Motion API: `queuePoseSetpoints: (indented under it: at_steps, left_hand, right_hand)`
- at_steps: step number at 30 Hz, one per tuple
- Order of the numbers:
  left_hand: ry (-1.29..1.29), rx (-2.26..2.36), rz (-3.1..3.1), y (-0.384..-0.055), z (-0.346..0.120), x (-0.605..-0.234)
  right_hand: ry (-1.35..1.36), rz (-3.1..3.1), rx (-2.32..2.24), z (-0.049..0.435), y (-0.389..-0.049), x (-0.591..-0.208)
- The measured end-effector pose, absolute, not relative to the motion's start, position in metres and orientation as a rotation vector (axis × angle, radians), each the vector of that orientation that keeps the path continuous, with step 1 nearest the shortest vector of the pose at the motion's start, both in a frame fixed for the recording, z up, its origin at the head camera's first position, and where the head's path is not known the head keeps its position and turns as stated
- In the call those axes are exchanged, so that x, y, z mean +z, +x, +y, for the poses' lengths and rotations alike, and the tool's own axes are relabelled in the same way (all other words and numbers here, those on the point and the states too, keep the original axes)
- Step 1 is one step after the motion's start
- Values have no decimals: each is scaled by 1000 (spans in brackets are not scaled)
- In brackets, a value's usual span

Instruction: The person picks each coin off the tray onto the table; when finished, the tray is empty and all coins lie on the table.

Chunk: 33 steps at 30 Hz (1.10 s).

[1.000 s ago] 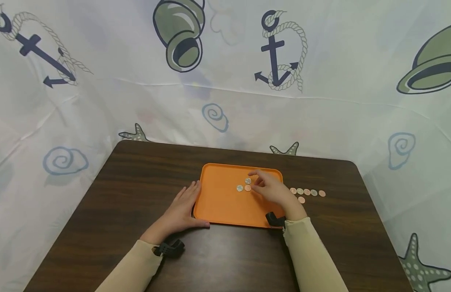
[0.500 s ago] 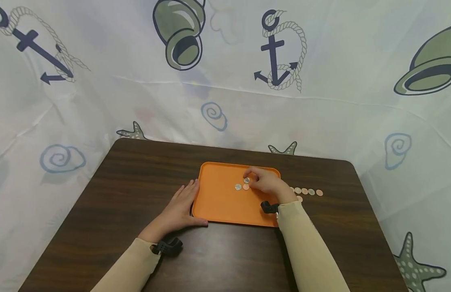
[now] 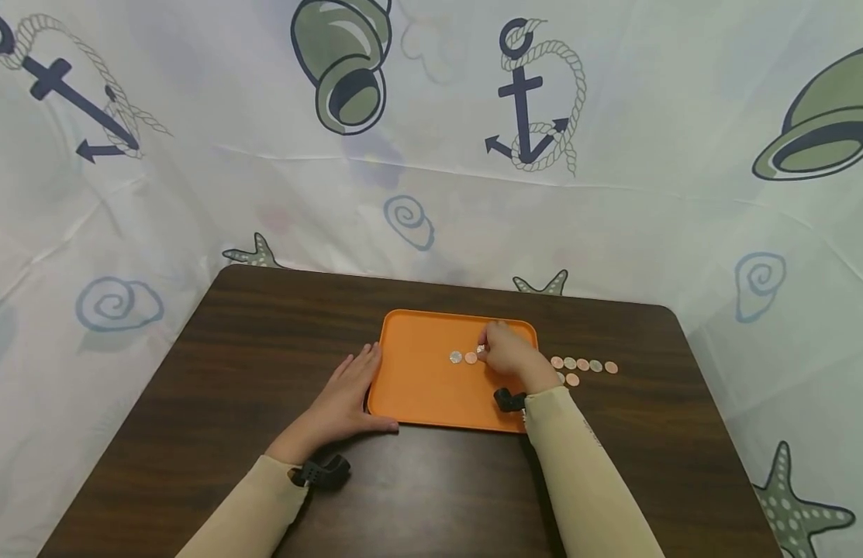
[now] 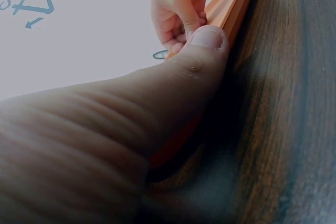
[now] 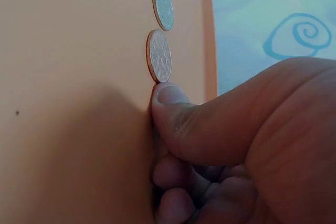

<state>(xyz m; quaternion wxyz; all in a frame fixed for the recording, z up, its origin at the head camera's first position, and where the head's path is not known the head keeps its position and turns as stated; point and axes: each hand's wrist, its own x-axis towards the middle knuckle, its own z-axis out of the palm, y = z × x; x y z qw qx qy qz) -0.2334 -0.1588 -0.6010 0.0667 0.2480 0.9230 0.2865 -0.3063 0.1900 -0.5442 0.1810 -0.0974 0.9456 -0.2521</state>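
Note:
On the orange tray (image 3: pixel 417 395) lie a silver coin (image 3: pixel 455 357) and, just right of it, a copper coin (image 3: pixel 471 358). My right hand (image 3: pixel 511 358) is low over the tray and pinches another silver coin (image 3: pixel 481 349) at the copper coin's right side. In the right wrist view, my thumb (image 5: pixel 170 98) sits right at the edge of the copper coin (image 5: pixel 159 56), and the held coin is hidden. My left hand (image 3: pixel 343 403) rests at the tray's left side, fingers straight along its edge, thumb at the front corner.
Right of the tray, on the dark wooden table (image 3: pixel 431 496), a row of copper and silver coins (image 3: pixel 583 365) lies flat. Below the row is a copper coin (image 3: pixel 572 380), with a partly covered one beside it. A printed curtain (image 3: pixel 445 155) hangs behind the table.
My right hand has taken hold of the silver coin that lay behind the copper coin and brought it to the right and slightly nearer. The left hand stays at the tray's edge.

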Motion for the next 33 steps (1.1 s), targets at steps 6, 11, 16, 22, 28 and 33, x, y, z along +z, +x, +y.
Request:
queuePoseSetpoints:
  at_steps: [6, 11, 16, 22, 28, 33]
  left_hand:
    - [749, 865, 2777, -234, -161, -599]
    - [733, 876, 2771, -232, -163, -598]
    - [747, 885, 2770, -230, -162, -598]
    - [754, 879, 2767, -231, -161, -597]
    - [750, 866, 2770, -231, -162, -598]
    - [760, 889, 2767, -230, -162, -597]
  right_hand:
    - [-260, 2669, -771, 188, -306, -544]
    - [-221, 2651, -978, 195, -302, -550]
    - [-205, 2677, -1127, 211, -287, -550]
    - [-71, 2737, -1379, 237, -254, -545]
    - [10, 2794, -1521, 268, -218, -549]
    - [135, 2935, -1478, 297, -195, -556]
